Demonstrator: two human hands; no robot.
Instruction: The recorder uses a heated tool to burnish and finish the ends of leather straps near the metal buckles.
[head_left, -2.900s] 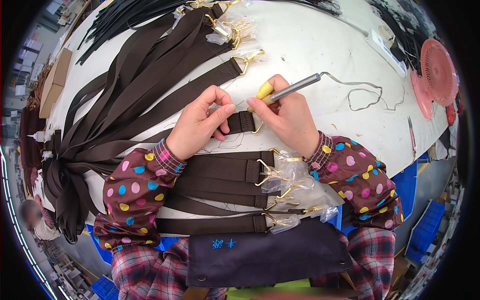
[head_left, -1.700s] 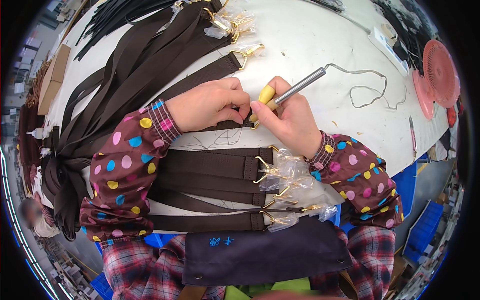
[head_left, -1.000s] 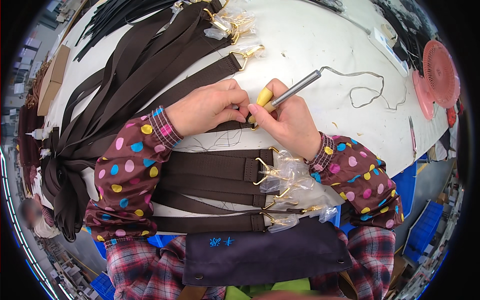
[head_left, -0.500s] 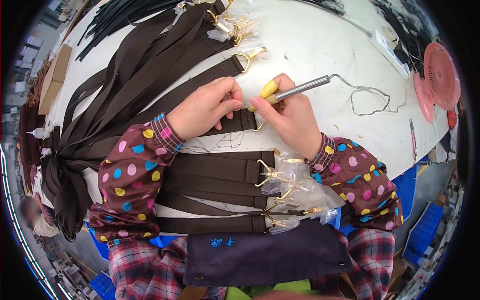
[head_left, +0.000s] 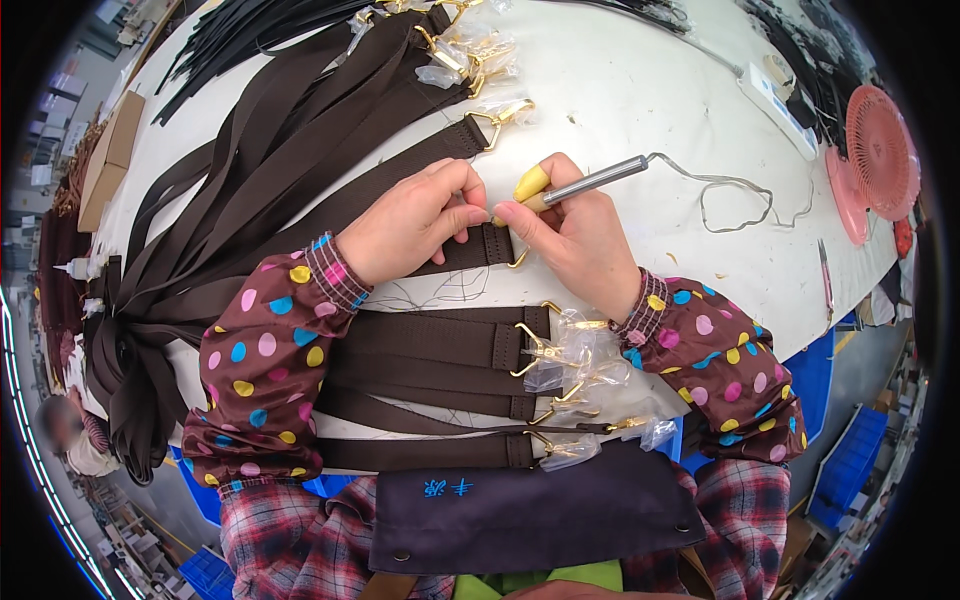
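Note:
My right hand (head_left: 588, 242) grips a corded pen-shaped tool (head_left: 605, 176) with a grey metal barrel, its tip pointing left and down. A yellow finger cover (head_left: 532, 181) is on one of that hand's fingers. Close by on the left, my left hand (head_left: 408, 222) is closed in a pinch just above the stitched end of a dark brown strap (head_left: 494, 246); whatever lies between its fingertips is too small to make out. The tool's tip is almost touching these fingertips. A gold ring (head_left: 519, 258) shows at the strap's end.
More brown straps (head_left: 430, 362) with gold clips in clear plastic lie nearer me; others (head_left: 290, 110) fan out at the far left. A thin cable (head_left: 735, 184) trails right, near a white power strip (head_left: 778, 108) and a pink fan (head_left: 880, 155). Tweezers (head_left: 826, 275) lie at the right edge.
My right hand and the pen-shaped tool have shifted slightly left, bringing the tip closer to my left fingertips. The straps nearby have barely moved.

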